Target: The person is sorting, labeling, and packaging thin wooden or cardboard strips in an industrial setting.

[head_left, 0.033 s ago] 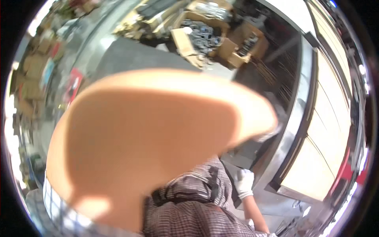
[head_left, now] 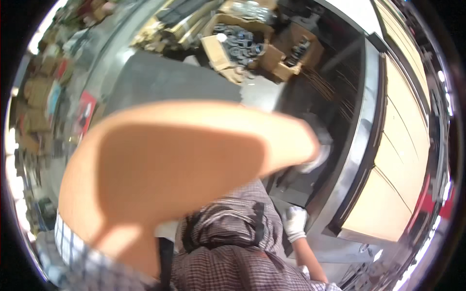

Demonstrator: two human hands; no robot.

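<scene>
Across the middle stretches my left forearm, bent at the elbow and very close, with a checked sleeve at its lower end. My left hand point(head_left: 318, 157), in a pale glove, reaches over the dark bed at the right; its fingers are smeared and mostly behind the wrist. A blurred greyish shape lies just beyond it, too unclear to name. Lower down, my right hand point(head_left: 295, 223) in a white glove is beside the metal frame at my waist. Its fingers look curled in; what they hold, if anything, is hidden.
Cardboard boxes point(head_left: 218, 53) of dark metal parts stand beyond the grey sheet surface point(head_left: 160, 77). Thin rods point(head_left: 318, 85) lie in the dark bed. A metal rail point(head_left: 361, 126) and cream panels point(head_left: 395, 160) run along the right. Stacked goods fill the far left.
My left forearm and hand have shifted left in the picture, uncovering more of the dark bed. The whole scene has slid slightly left. My right hand keeps its place beside the frame.
</scene>
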